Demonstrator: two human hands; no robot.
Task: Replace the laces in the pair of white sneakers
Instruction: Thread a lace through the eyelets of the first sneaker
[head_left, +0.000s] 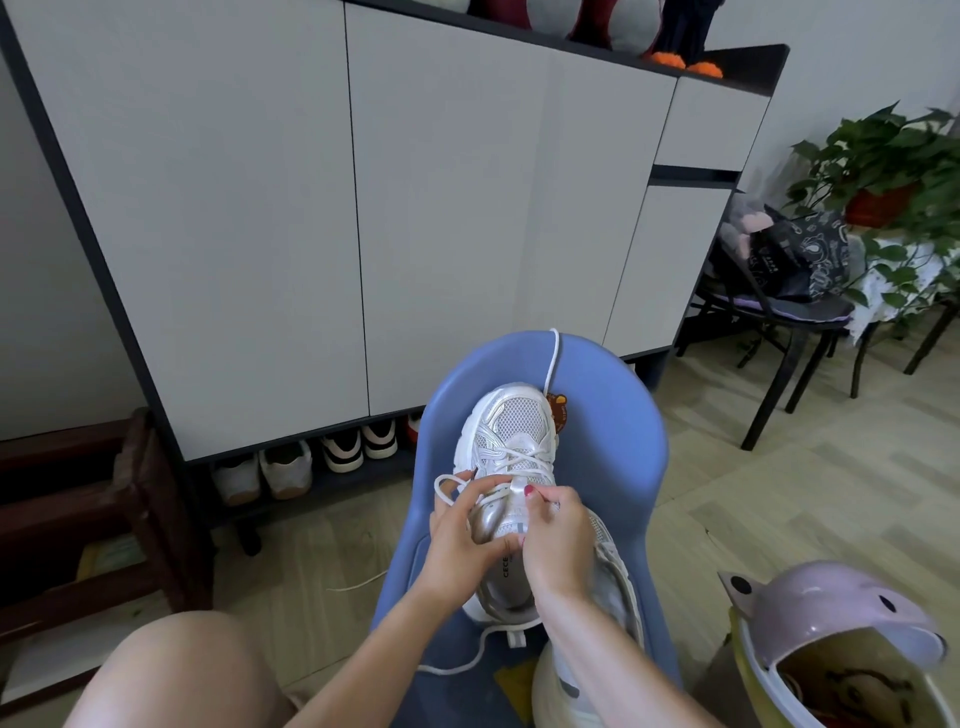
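A white sneaker (511, 431) lies on a blue plastic chair (613, 447), toe pointing away from me. A white lace (551, 361) is crossed through its lower eyelets; one end trails up over the chair's back edge. My left hand (460, 535) grips the sneaker's left side near the tongue, fingers curled around a loop of lace. My right hand (556, 540) pinches the lace at the upper right eyelets. The second white sneaker (615, 577) lies beside it, partly hidden under my right forearm. Another lace end (457, 665) curls on the seat below the heel.
A tall grey cabinet (322, 218) stands straight ahead, with shoes (311, 462) in the gap beneath. A pink-lidded bin (826, 644) is at lower right. A dark chair with a bag (784, 270) and potted plants (883, 171) stand at right. My knee (176, 675) shows lower left.
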